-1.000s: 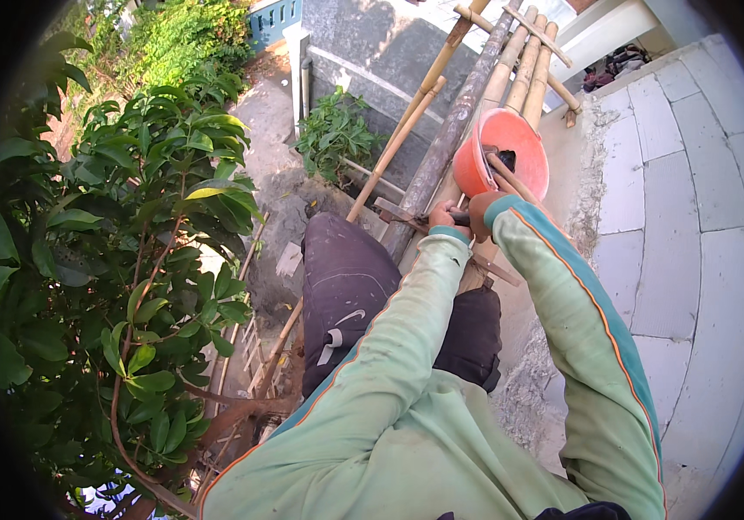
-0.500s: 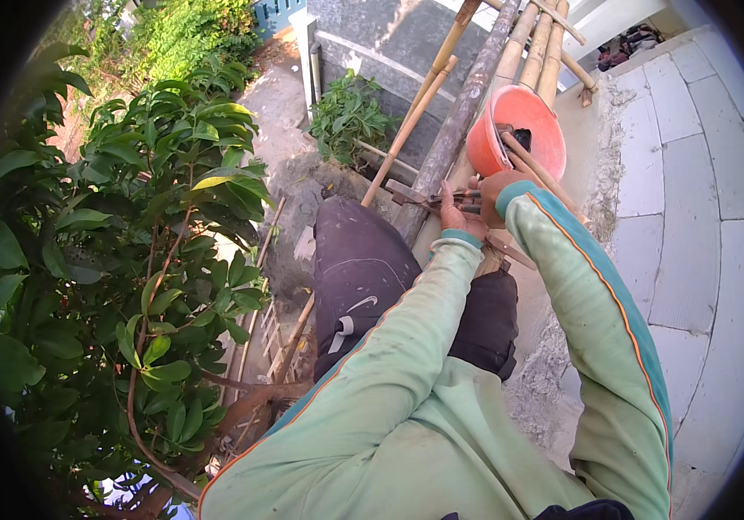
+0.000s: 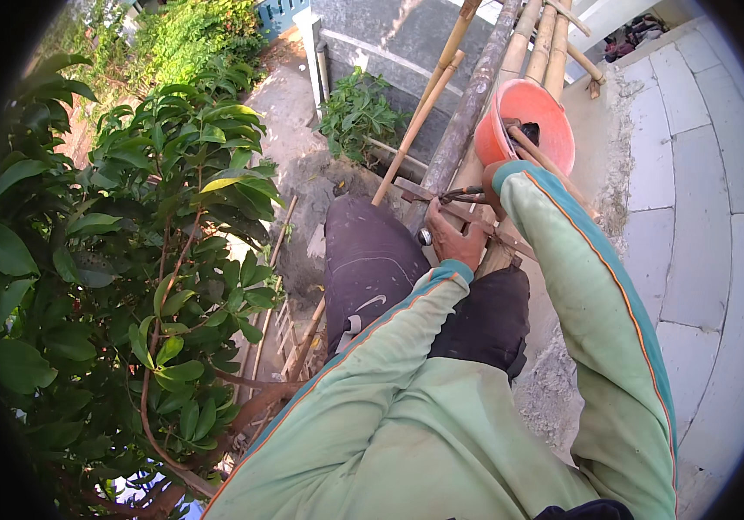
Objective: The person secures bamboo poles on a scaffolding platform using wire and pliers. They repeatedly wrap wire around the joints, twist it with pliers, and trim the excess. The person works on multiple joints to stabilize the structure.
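My right hand (image 3: 495,189), partly hidden by its cuff, is closed round the handles of dark metal pincers (image 3: 469,194). The jaws of the pincers point left, toward the fingertips of my left hand (image 3: 460,240). That hand is closed, its index finger and thumb by the jaws; what it grips is hidden. A small shiny metal piece (image 3: 425,236) shows at its left edge. Under both hands runs a flat wooden strip (image 3: 511,243), lying across the bamboo poles. Just beyond my right hand, an orange-red bucket (image 3: 554,113) lies tipped, with a wooden handle (image 3: 545,160) sticking out.
Bamboo poles (image 3: 538,54) and a dark round pole (image 3: 467,108) run away from me between my legs. On the right are pale wall blocks (image 3: 693,208) with rough mortar at the edge. A leafy tree (image 3: 112,286) fills the left, above ground lying far below.
My left hand has turned and shifted slightly down and left, away from my right hand. The pincers and the small shiny metal piece now show more plainly.
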A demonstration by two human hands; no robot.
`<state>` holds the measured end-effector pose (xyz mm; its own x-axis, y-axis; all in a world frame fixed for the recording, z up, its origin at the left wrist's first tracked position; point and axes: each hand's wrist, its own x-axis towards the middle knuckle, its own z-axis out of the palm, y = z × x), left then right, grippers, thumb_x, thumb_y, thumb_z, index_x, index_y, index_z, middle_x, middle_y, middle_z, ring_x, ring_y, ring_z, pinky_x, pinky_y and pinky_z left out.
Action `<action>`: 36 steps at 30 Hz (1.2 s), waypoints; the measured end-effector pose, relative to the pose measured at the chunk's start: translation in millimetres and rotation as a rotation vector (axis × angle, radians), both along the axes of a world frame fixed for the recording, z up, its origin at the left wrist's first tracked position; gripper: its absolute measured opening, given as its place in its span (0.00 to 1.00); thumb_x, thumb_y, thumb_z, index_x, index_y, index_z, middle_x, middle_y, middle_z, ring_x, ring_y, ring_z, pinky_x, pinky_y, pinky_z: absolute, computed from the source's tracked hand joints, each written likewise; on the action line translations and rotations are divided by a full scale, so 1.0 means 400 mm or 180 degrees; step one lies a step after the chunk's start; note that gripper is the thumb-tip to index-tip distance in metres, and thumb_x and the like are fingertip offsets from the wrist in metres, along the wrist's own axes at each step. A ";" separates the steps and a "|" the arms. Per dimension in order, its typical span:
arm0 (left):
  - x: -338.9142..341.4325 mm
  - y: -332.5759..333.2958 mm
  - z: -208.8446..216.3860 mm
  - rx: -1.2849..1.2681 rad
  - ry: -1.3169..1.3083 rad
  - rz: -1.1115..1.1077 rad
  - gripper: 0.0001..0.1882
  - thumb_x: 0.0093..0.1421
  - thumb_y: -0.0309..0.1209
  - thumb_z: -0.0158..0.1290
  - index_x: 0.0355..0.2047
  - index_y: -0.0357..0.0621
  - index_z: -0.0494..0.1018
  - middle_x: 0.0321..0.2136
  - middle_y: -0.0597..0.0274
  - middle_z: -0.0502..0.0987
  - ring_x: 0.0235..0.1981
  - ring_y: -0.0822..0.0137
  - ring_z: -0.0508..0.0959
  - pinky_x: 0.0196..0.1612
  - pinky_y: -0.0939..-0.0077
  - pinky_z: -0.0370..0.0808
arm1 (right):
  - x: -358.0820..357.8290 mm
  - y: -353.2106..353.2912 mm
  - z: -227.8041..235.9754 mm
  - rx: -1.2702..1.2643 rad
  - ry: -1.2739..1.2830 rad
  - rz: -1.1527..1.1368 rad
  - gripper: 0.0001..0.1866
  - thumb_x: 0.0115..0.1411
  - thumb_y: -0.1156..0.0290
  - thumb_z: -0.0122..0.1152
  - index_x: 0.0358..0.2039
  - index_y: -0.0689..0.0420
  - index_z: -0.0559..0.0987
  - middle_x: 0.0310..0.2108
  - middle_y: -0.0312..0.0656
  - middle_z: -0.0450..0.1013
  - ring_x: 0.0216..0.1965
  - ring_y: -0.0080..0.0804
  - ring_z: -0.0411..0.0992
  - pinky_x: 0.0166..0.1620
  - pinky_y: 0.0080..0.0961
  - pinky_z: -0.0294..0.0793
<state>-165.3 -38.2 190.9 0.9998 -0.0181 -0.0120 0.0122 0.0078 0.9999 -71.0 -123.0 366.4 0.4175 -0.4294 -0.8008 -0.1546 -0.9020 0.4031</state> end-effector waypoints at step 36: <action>0.141 -0.004 0.039 0.1009 -0.1811 -0.1853 0.27 0.48 0.32 0.66 0.48 0.45 0.70 0.44 0.52 0.75 0.44 0.43 0.79 0.46 0.51 0.76 | -0.097 -0.036 0.007 0.0710 -0.0687 0.0232 0.11 0.55 0.60 0.69 0.30 0.55 0.86 0.28 0.42 0.82 0.33 0.39 0.82 0.40 0.41 0.78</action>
